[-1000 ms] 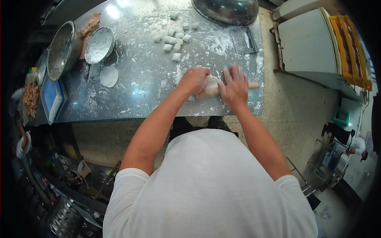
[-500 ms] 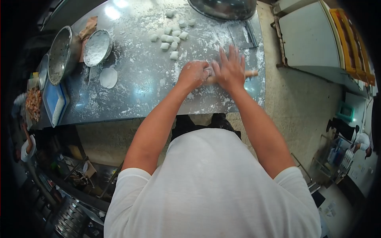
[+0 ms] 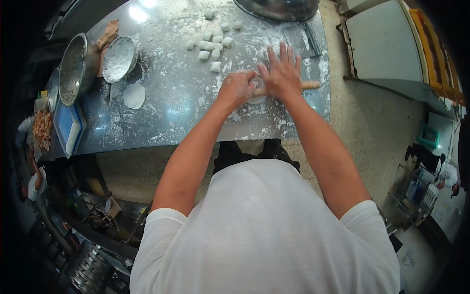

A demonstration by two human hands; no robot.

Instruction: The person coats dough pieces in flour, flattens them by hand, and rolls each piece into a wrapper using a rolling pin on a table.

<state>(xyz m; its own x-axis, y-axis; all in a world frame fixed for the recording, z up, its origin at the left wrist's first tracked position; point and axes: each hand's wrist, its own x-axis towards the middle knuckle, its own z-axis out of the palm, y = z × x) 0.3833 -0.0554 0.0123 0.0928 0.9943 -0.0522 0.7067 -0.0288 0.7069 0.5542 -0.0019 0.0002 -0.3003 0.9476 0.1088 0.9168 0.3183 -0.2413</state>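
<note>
My right hand [image 3: 283,72] lies flat with fingers spread on top of a wooden rolling pin [image 3: 310,85], whose end sticks out to the right. My left hand [image 3: 237,87] is curled, pinching the edge of a white dough disc [image 3: 257,99] that lies partly under the pin. Flour dusts the metal table [image 3: 171,93]. Beyond my hands sit several small white dough pieces [image 3: 209,46]. A flat, round dough wrapper [image 3: 134,96] lies to the left, near a bowl of flour [image 3: 119,60].
At the left are a large metal bowl [image 3: 73,71], a blue tray [image 3: 67,122] and a container of filling [image 3: 42,128]. A dark metal bowl [image 3: 279,9] stands at the far edge. Two other people are in the background, one at each side.
My right hand and the rolling pin have moved away from my body, and more dough shows on the near side of the pin. My left hand has moved slightly forward with the dough.
</note>
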